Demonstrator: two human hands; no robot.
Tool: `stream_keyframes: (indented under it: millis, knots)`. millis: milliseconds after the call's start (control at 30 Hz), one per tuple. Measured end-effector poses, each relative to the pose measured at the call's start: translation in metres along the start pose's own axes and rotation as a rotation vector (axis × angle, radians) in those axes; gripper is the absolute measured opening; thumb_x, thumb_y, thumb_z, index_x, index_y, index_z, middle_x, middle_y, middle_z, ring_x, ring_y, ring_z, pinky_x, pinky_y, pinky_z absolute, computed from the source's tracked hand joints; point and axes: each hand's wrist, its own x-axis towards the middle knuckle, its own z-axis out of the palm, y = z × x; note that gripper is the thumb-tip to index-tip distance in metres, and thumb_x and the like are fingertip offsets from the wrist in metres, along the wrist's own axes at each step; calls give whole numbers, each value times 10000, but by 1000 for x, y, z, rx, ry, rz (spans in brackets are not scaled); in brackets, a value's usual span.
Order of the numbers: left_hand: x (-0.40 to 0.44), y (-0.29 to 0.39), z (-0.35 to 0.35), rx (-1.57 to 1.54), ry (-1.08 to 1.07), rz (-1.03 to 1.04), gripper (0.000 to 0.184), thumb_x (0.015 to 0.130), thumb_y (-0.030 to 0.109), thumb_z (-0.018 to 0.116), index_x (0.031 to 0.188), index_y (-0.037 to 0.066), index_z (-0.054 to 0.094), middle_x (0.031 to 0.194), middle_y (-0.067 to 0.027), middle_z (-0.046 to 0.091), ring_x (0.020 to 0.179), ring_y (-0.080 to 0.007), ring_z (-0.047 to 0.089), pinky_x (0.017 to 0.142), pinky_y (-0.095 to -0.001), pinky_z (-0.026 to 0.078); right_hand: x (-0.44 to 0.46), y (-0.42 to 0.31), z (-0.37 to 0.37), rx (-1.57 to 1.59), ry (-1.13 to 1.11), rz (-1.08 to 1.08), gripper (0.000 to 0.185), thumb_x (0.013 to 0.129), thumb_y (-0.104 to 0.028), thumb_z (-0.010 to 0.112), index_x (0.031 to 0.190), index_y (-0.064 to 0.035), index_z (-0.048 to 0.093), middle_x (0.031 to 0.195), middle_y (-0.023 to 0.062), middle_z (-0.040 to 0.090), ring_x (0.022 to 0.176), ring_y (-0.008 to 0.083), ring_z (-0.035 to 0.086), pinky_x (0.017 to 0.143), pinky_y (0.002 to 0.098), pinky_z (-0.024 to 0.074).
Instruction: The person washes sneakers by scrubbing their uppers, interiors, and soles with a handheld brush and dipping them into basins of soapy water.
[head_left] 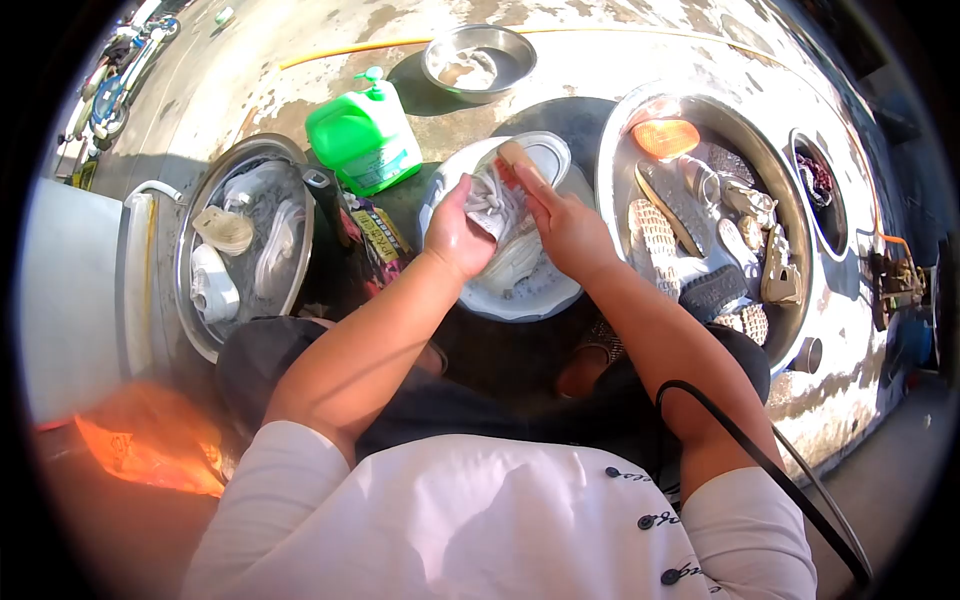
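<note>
a pale lace-up shoe (489, 207) is held up over a white basin (520, 316) straight ahead of the person, between the two hands and close in front of the knees. the left hand (455, 238) has it from the left side: the thumb stands up along the upper edge and the other fingers are mostly hidden behind or beneath, so i cannot tell how far they wrap around. the right hand (573, 232) is closed round a wooden-looking brush (527, 172), its fingers bent over the handle with no gap showing. the relation that counts is between brush and shoe: the brush slants up and leftward from the right fingers, and the shoe lies just to the left of it and partly under it, beside the laces (485, 192). the shoe's long axis seems to run roughly away from the body, though the hands and brush cover enough of it that i cannot tell where each end lies, nor whether bristles touch it. the left hand is the nearer to the shoe, being in contact with it; the right meets it, if at all, by way of the brush. left of the white basin stand a green jug (358, 138) and a metal tub (184, 265) of shoes in water; right of it is a larger metal tub (606, 165) full of shoes.
</note>
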Motion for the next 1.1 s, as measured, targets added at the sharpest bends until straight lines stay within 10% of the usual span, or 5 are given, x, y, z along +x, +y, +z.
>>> stream_keyframes:
  millis: [433,567,700,800,1100]
  knots:
    - [-2,-1,11,86,-32,28,471,1035,349,387,1365,22,462,1358,-122,538,1246,-279,510,1103,-424,358,29,16,-2,194,54,269,443,1018,-331,407,1455,-259,401,1001,257,664,889,423,646,763,516,499]
    - [3,14,-5,138,101,115,488,1039,389,374,1344,19,467,1346,-124,540,1236,-281,519,1083,-426,387,6,-14,37,201,132,-222,451,1018,-331,402,1464,-266,391,964,244,673,825,440,651,736,520,502]
    - [-11,2,4,162,-20,47,424,1024,292,454,1336,4,468,1314,-123,555,1218,-275,529,1082,-423,383,35,19,1,85,-21,284,444,1010,-354,416,1448,-281,412,960,263,659,832,449,647,780,512,486]
    - [-4,3,-10,404,69,91,333,974,168,515,1259,-3,539,1224,-98,612,1132,-222,583,1003,-366,438,19,-11,20,210,-30,-60,454,1011,-362,415,1458,-286,402,1006,279,654,935,453,629,829,492,485]
    - [-11,-7,-20,862,339,290,212,881,162,573,901,-26,669,829,-51,631,748,-179,573,692,-319,442,17,-25,12,300,-80,-68,447,1021,-337,428,1456,-235,429,1182,251,625,1137,391,586,986,388,431]
